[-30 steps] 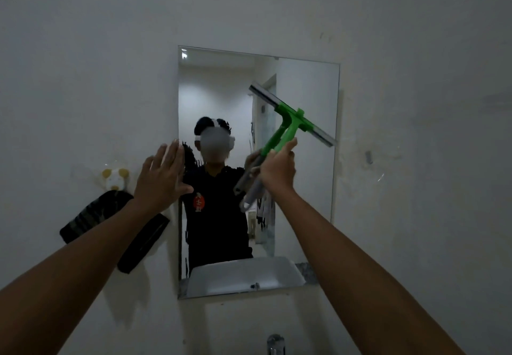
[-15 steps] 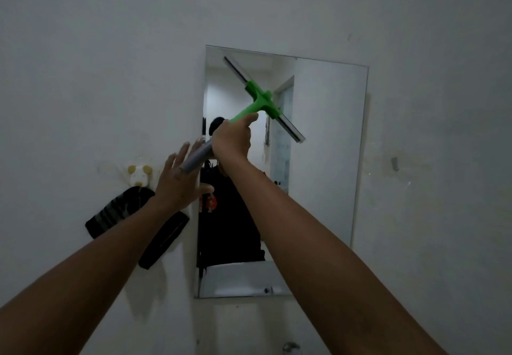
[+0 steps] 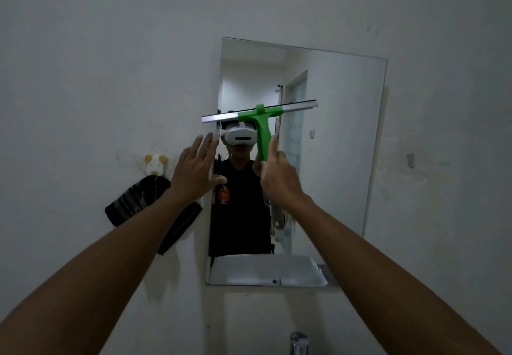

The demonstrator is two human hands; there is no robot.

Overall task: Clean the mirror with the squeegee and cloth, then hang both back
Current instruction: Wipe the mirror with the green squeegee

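- Green plastic squeegee with a silver blade bar (image 3: pixel 260 122) stands upright in front of the frameless rectangular wall mirror (image 3: pixel 332 160). The right hand (image 3: pixel 279 180) is wrapped around the low end of its handle, with the blade nearly level across the upper-middle glass. Held that low, the head could twist under pressure and leave streaks.
- Left end of the blade juts past the mirror's left edge onto the pale painted wall (image 3: pixel 110 50). A downward pull from here may drag that end along the wall and lift the rubber off the glass.
- Whether the blade is actually pressed to the glass I cannot tell, and a light touch would skip.
- Left hand (image 3: pixel 194 172) is spread, fingers straight, holding nothing, at the mirror's left edge. If it rests on the glass it will leave smears there.
- Dark striped cloth (image 3: pixel 138 202) hangs left of the mirror from a small white bear-shaped hook (image 3: pixel 155 165), just beside the left forearm. A careless sweep could knock it off.
- White basin and chrome tap (image 3: pixel 298 342) sit near, below. I judge a slipped squeegee would fall onto them.
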